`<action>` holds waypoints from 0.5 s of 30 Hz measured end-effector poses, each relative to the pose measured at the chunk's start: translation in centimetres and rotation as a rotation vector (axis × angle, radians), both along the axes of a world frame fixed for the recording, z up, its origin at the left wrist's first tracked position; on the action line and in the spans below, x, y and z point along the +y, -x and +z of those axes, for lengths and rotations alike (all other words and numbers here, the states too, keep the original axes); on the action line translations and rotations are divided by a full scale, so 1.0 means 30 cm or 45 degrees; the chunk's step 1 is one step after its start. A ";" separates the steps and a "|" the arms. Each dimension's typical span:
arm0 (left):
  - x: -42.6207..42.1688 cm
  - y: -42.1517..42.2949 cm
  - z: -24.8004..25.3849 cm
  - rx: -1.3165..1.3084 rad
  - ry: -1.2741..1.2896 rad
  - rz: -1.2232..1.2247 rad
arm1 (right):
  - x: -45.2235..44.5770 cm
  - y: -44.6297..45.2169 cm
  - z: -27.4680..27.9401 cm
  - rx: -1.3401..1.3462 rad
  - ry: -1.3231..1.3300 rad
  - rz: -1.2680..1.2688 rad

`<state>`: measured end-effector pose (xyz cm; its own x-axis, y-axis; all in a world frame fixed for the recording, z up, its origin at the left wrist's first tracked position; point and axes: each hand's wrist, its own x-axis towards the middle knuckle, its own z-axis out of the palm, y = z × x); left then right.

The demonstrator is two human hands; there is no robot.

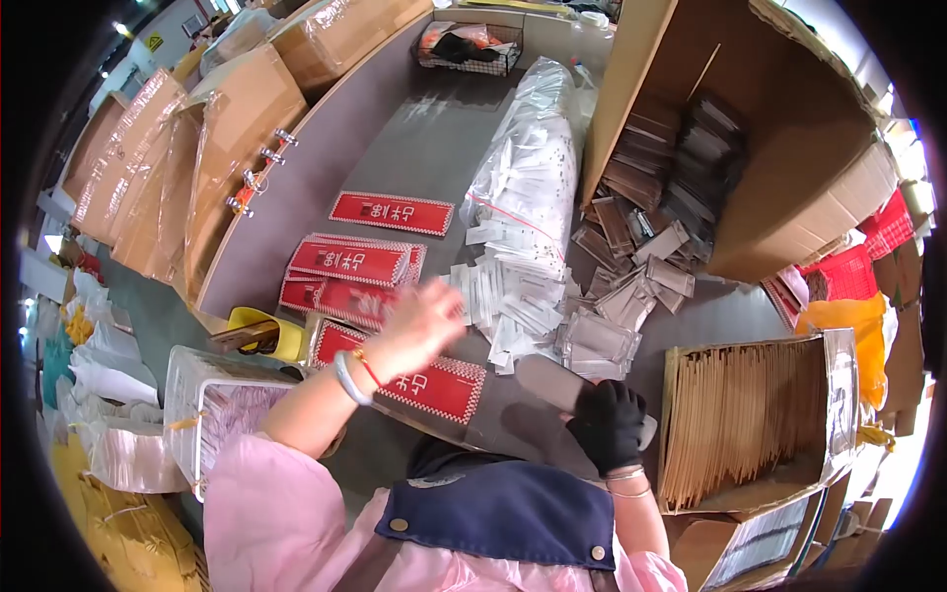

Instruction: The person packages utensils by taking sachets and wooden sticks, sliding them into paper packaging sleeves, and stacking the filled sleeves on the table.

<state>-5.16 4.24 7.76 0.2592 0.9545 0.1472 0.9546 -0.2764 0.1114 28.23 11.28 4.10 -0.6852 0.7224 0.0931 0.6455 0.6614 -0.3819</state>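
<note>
Black-gloved right hand (607, 426) holds a grey, flat, round-ended oblong piece (549, 383) slanting to the upper left

The oblong piece lies right of centre in the lower half of the frame, its long axis running from upper left to lower right. The rounded end points upper left, toward the loose white flat slips (513, 296); the other end shows past the glove at lower right. The right grip is closed around it. The bare left hand (426, 314), blurred, is near frame centre above red rectangular printed packets (347, 259); whether its grip holds anything, I cannot tell. Those packets lie with long axes roughly across the frame, dipping slightly to the right, on the grey surface (395, 143).

A large brown cardboard box (789, 212) at upper right opens toward the surface, with brown and dark flat packets (681, 163) inside and spilling out. At lower right, an open carton (838, 395) holds a tight row of thin tan upright pieces (745, 419). A clear plastic bag (533, 148), above centre, contains more white slips. At lower left, a clear plastic bin (182, 395) holds pale wrapped pieces (237, 419). A black wire basket (483, 65) at top centre contains orange and black items.
</note>
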 end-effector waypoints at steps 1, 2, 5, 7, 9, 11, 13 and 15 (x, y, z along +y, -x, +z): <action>-0.021 0.031 -0.007 0.133 -0.129 0.154 | -0.009 -0.002 0.001 -0.024 -0.023 -0.040; -0.031 0.049 -0.013 0.266 -0.262 0.306 | -0.015 -0.004 0.004 -0.048 -0.048 -0.083; -0.142 -0.135 -0.116 -0.318 -0.042 0.499 | -0.052 0.020 0.044 0.006 -0.028 -0.021; -0.185 -0.215 -0.166 -0.377 -0.029 0.539 | -0.058 0.030 0.048 0.006 -0.003 0.011; -0.199 -0.232 -0.234 -0.432 -0.007 0.691 | -0.064 0.028 0.041 -0.031 -0.002 0.043; -0.207 -0.221 -0.270 -0.510 -0.021 0.692 | -0.066 0.024 0.048 -0.062 0.011 0.073; -0.210 -0.213 -0.272 -0.623 -0.017 0.682 | -0.061 0.031 0.052 -0.080 0.008 0.103; -0.208 -0.214 -0.266 -0.608 -0.003 0.686 | -0.071 0.041 0.042 -0.172 0.071 0.175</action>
